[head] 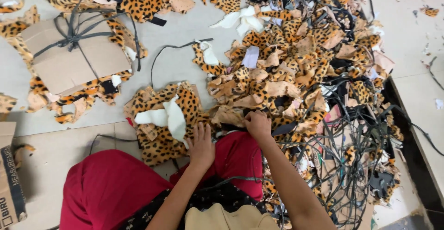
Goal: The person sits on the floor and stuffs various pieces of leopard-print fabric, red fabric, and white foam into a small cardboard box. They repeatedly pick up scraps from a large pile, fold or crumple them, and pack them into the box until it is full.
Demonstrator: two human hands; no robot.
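At the upper left of the frame a cardboard bundle [74, 54] tied with dark strapping lies on the floor, leopard scraps poking out beneath it. Below centre, the left hand [201, 143] rests flat, fingers spread, on a small stack of leopard-print pieces [166, 119] topped by white lining. Just right of it, the right hand [258, 124] is curled, pinching a scrap at the near edge of the big heap of leopard-print scraps [300, 72]. This looks like sorting; the pinched scrap needs pulling free of tangled black straps [351, 142] at lower right.
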